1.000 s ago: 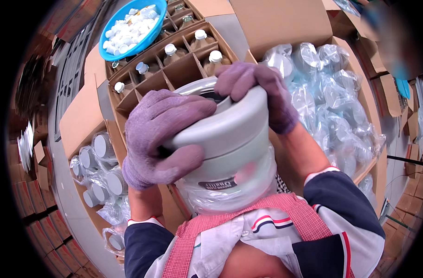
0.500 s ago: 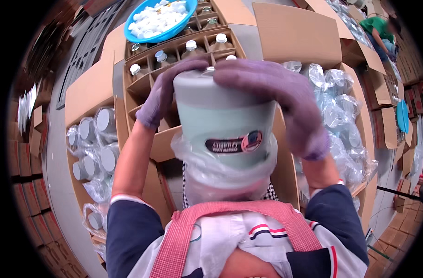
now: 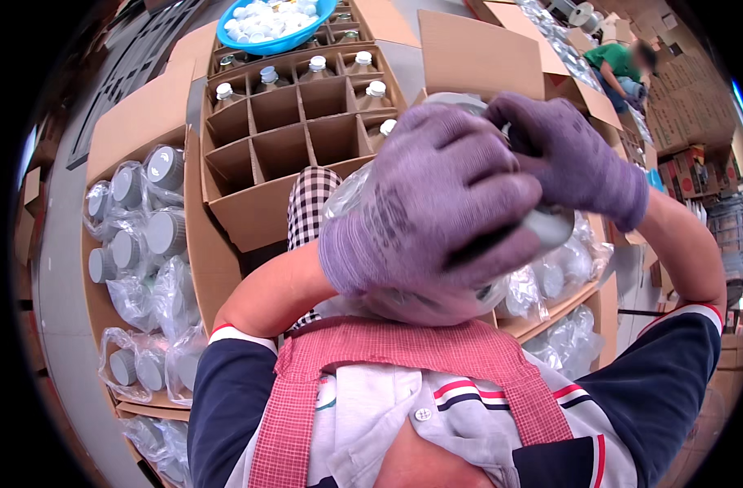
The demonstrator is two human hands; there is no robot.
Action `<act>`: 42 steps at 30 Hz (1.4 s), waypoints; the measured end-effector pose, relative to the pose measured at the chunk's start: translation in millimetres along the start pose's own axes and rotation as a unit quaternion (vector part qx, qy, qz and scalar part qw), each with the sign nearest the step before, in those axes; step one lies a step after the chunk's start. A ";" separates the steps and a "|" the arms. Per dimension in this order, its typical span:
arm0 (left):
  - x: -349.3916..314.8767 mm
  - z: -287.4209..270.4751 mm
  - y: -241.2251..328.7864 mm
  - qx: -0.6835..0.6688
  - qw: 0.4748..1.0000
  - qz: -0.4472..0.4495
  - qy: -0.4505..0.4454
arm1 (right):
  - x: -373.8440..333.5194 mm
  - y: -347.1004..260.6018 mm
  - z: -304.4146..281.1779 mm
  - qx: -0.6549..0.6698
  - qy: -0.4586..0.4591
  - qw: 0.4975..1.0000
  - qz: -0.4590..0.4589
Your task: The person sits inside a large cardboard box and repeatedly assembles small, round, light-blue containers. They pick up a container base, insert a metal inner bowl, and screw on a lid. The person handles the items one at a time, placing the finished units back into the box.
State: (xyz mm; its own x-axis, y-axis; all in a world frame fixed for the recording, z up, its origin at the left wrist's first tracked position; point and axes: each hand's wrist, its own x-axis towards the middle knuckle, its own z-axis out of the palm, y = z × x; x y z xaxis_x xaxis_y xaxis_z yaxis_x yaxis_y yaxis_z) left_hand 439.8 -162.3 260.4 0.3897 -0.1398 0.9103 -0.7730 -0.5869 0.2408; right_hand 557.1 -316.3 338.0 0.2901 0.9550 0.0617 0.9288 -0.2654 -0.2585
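Note:
A large pale green container with a grey end point(image 3: 553, 228) is tilted at my chest and mostly hidden by my hands. Clear plastic wrap point(image 3: 349, 193) bunches around its body. My left hand point(image 3: 437, 195), in a purple glove, lies across the container with its fingers curled over the grey end. Also gloved in purple, my right hand point(image 3: 563, 150) has its fingers bent in at the far side of that end. Whatever those fingers pinch, if anything, is hidden.
Ahead, a divided carton point(image 3: 253, 207) holds several white-capped bottles. A blue basin point(image 3: 286, 47) of white caps sits beyond it. Cartons of wrapped grey-lidded containers stand left point(image 3: 166, 232) and right point(image 3: 550, 281). A person in green point(image 3: 620, 65) works at the far right.
The container has tipped and shifted right. My left hand has swung across over it, and my right hand has curled its fingers at the grey end. The view has shifted slightly.

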 end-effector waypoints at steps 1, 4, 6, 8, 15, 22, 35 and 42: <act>-1.9 2.1 11.4 -0.006 1.000 0.016 -0.003 | -14.5 -16.2 -5.8 -0.019 0.003 0.999 0.029; -7.3 1.3 31.0 -0.016 0.998 0.043 0.034 | -32.3 -26.8 -39.3 -0.343 -0.021 0.888 -0.306; -8.8 4.7 38.8 -0.041 0.997 0.048 0.041 | -32.6 -27.6 -35.4 -0.316 -0.045 0.881 -0.350; -10.6 12.0 47.8 -0.050 0.997 0.050 0.044 | -31.4 -36.0 -35.3 -0.255 -0.097 0.919 -0.286; 2.4 28.3 35.3 -0.081 0.995 0.050 0.013 | -59.4 -11.9 -13.7 -0.192 -0.021 0.979 -0.067; -0.6 14.6 32.3 -0.098 0.993 0.055 -0.027 | -42.4 -12.5 -30.7 -0.283 -0.087 0.883 -0.364; 12.1 -17.2 -42.2 0.101 0.976 -0.018 -0.190 | -66.3 56.1 0.5 0.469 -0.059 0.833 0.286; 51.6 -18.9 -67.0 -0.369 0.880 -0.298 -0.028 | -51.6 29.3 48.9 0.075 0.121 0.988 0.059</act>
State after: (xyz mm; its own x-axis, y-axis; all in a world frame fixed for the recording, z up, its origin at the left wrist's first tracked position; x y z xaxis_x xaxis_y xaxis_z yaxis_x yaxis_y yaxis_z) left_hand 502.3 -115.1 297.6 0.8441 -0.0347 0.5351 -0.5293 0.1056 0.8418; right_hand 558.1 -367.0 280.1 0.4578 0.8540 0.2471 0.8462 -0.3333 -0.4157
